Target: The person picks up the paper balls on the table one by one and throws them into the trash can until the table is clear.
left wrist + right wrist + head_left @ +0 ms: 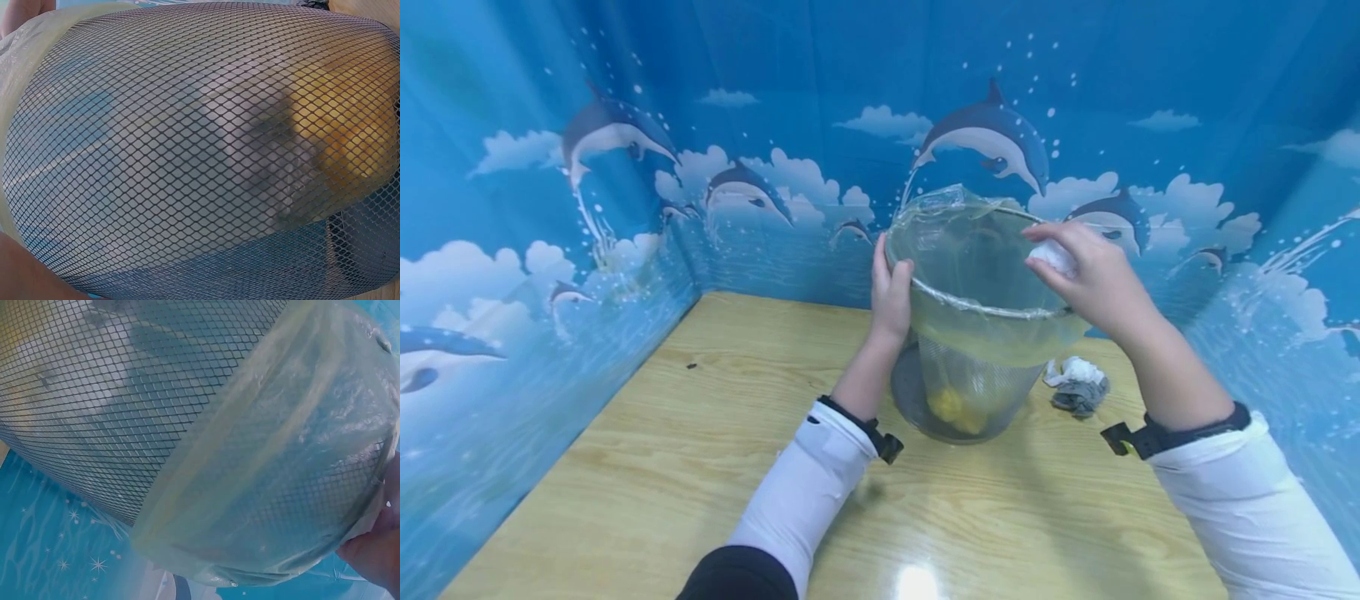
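A mesh wastebasket (977, 367), lined with a pale yellow-green plastic bag (992, 333) folded over its rim, stands tilted on the table in the head view. My left hand (891, 292) grips its rim at the left side. At the right side of the mouth, my right hand (1093, 271) pinches a crumpled white piece of paper (1052, 257) between thumb and fingers. Yellow crumpled stuff (350, 125) shows through the mesh near the bottom in the left wrist view, with whitish and grey pieces (250, 137) beside it. The right wrist view shows the bag's folded-over edge (262, 462) close up.
White and grey crumpled scraps (1078, 385) lie on the wooden table (700, 467) to the right of the wastebasket. A small dark speck (692, 366) is at the left. Blue dolphin-print curtains (820, 108) enclose the back and sides.
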